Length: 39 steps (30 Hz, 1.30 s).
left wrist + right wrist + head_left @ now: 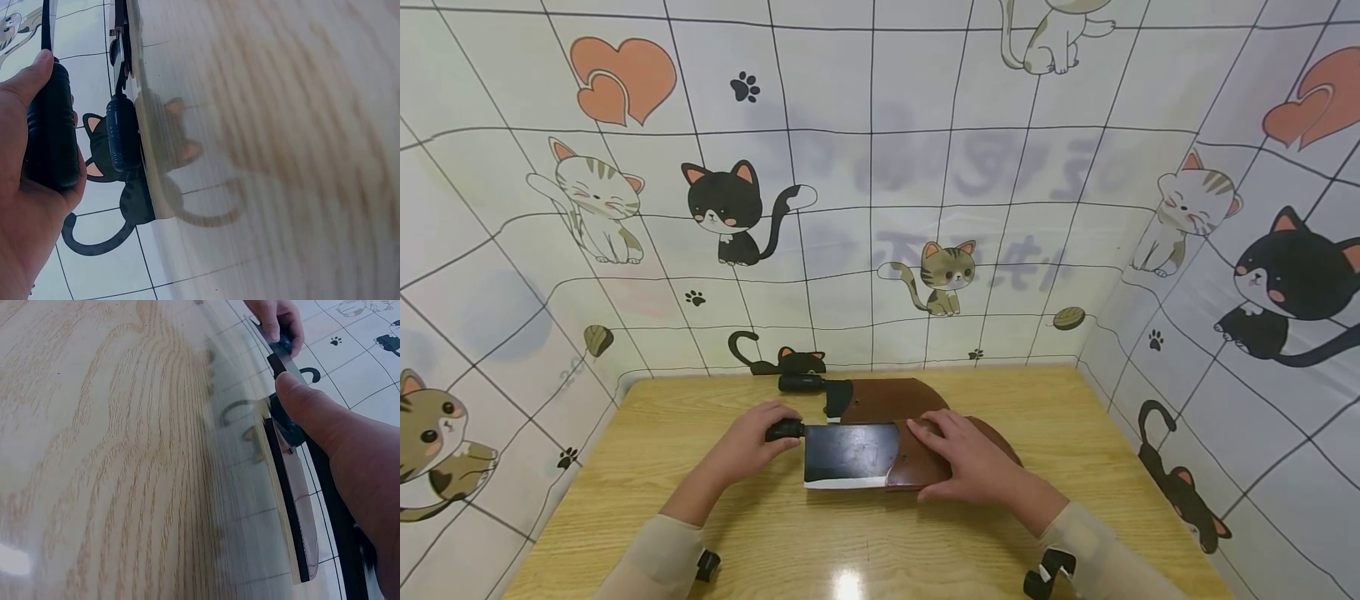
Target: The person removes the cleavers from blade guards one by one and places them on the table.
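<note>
My left hand (pixel 756 442) grips the black handle (pixel 53 125) of a cleaver, whose broad dark blade (pixel 850 454) with a bright edge shows in the head view. A brown sheath (pixel 917 471) covers the blade's right part. My right hand (pixel 970 462) holds this sheath, fingers over its face and thumb at the lower edge; the palm hides part of it. In the right wrist view the cleaver stands above the tabletop. Behind it lies a second knife with a black handle (pixel 801 383) and its own brown sheath (pixel 887 398).
The wooden table (pixel 760 533) reaches back to a wall covering (pixel 872 167) printed with cats and grid lines. The second knife lies near the back edge. Black wrist mounts (pixel 1048 571) sit on both sleeves.
</note>
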### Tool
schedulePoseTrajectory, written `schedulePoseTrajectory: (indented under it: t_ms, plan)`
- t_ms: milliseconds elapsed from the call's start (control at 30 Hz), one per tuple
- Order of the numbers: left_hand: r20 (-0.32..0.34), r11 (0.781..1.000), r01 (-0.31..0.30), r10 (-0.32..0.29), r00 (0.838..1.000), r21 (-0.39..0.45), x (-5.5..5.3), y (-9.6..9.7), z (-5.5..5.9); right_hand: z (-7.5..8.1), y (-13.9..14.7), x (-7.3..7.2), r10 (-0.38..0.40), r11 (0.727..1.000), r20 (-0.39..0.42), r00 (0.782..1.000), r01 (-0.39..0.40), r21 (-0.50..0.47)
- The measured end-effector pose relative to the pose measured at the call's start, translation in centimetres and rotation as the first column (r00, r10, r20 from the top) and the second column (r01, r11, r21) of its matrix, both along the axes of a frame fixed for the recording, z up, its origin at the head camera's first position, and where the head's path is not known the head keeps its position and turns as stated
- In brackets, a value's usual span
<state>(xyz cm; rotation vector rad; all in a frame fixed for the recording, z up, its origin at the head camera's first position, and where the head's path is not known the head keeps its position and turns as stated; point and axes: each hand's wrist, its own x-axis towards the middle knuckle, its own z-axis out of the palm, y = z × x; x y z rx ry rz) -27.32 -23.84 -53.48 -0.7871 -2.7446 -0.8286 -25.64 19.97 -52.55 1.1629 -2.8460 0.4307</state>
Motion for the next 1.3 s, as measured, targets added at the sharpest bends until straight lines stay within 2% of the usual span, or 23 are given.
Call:
schedulePoseTrajectory:
  t_ms: [167,700,1000,1300]
  plan:
    - [0.025,1.0,-0.014,0.014,1.0,0.002,0.2,-0.1,0.2,0.0,0.2,0.0,0.002,1.0,-0.009,1.0,-0.002,0.001]
    - [0.025,1.0,-0.019,0.018,1.0,0.01,0.1,-0.7,-0.2,-0.3,0.7,-0.1,0.027,0.999,-0.057,0.998,-0.029,-0.037]
    - [0.049,1.0,-0.024,0.023,0.999,0.015,0.3,-0.9,-0.3,-0.3,1.0,0.0,0.014,0.999,-0.006,1.0,-0.014,-0.04]
    - [0.03,0.999,-0.028,0.027,0.999,0.026,0.1,-1.6,-0.5,-0.2,1.6,0.2,-0.011,0.999,0.019,1.0,0.012,-0.05]
